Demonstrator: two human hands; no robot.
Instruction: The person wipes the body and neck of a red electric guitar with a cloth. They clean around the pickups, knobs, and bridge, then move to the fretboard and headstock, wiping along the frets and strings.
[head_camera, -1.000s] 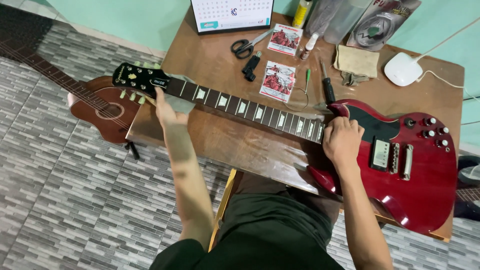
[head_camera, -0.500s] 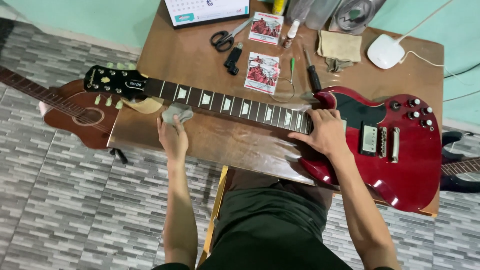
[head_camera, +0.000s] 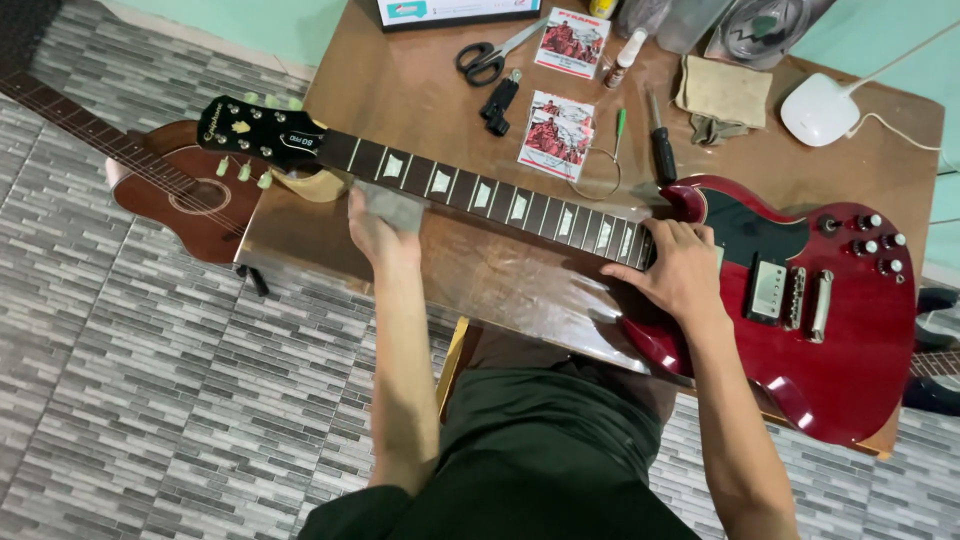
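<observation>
Electric guitar (head_camera: 800, 300): a red solid-body instrument is laid across the wooden table (head_camera: 420, 90), body at the right end, neck running leftward, black headstock (head_camera: 262, 132) projecting past the table's left edge.
Left hand (head_camera: 372, 228): closed round a grey cloth (head_camera: 392, 208), which is pressed against the near side of the neck close to the headstock end; half a second ago the hand was set at about the same stretch of neck, and a second ago it lay right at the headstock.
Right hand (head_camera: 678, 270): laid flat, fingers spread and holding nothing, on the guitar where neck meets body; the same spot was covered in both earlier pictures.
Acoustic guitar (head_camera: 180, 190): a brown one is seen on the tiled floor beyond the table's left edge, partly under the headstock.
Far edge of table: scissors (head_camera: 480, 58), a black clip-like tool (head_camera: 498, 100), two red string packets (head_camera: 556, 133), a coiled string (head_camera: 598, 170), a screwdriver (head_camera: 660, 140), a folded tan cloth (head_camera: 724, 92) and a white lamp base (head_camera: 824, 108) are lined up.
Framing: the table's far edge sits higher in the picture than before.
</observation>
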